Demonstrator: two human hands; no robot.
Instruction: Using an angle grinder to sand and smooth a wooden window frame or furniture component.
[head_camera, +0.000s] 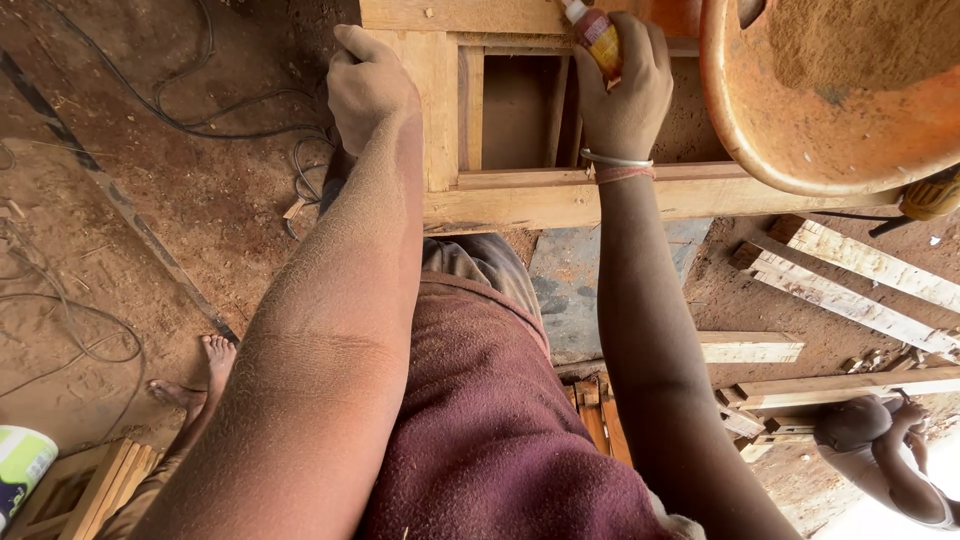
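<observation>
Glue bottle, small and orange-red with a yellow band and white nozzle (598, 38), sits inside my right hand (622, 92), fingers curled tight around its lower body so only the top sticks out above the knuckles. I see its nozzle tilted up and left, just above the pale unfinished wooden frame with a square opening (520, 195). My left hand (368, 88) is closed over the frame's left upright, fingers wrapped behind the wood. Right of my right fingers, touching nothing I hold, sits a round orange basin of sawdust (800, 150).
</observation>
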